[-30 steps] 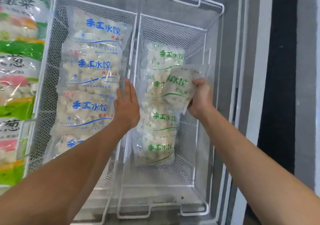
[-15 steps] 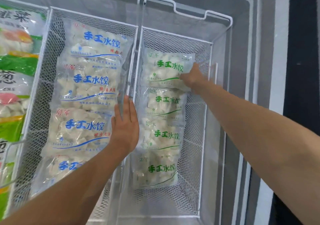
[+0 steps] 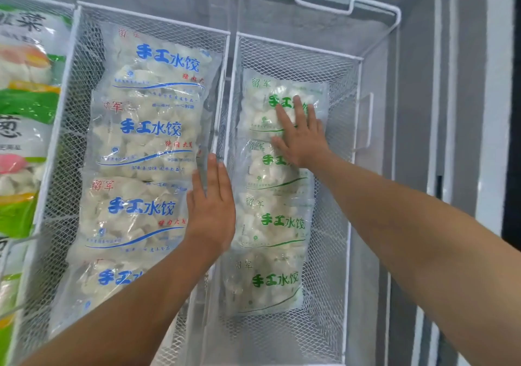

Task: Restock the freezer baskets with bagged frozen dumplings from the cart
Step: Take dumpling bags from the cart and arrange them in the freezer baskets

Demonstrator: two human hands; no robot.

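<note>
Two white wire baskets sit side by side in the freezer. The left basket [image 3: 70, 64] holds a row of several clear dumpling bags with blue lettering [image 3: 146, 137]. The right basket [image 3: 353, 89] holds a row of several bags with green lettering [image 3: 270, 224]. My right hand [image 3: 300, 134] lies flat with straight fingers on the farthest green-lettered bag [image 3: 259, 112]. My left hand [image 3: 211, 210] rests flat with straight fingers over the wire divider between the two baskets, touching the bags' edges.
Further left lie green and white printed bags [image 3: 25, 106] in another basket. The freezer's grey inner wall [image 3: 408, 112] and white rim [image 3: 496, 97] run along the right. The right basket has open mesh along its right side and near end.
My right hand carried a green-lettered bag to the far end of the right basket, set it down and now presses flat on it. The left hand stayed on the divider.
</note>
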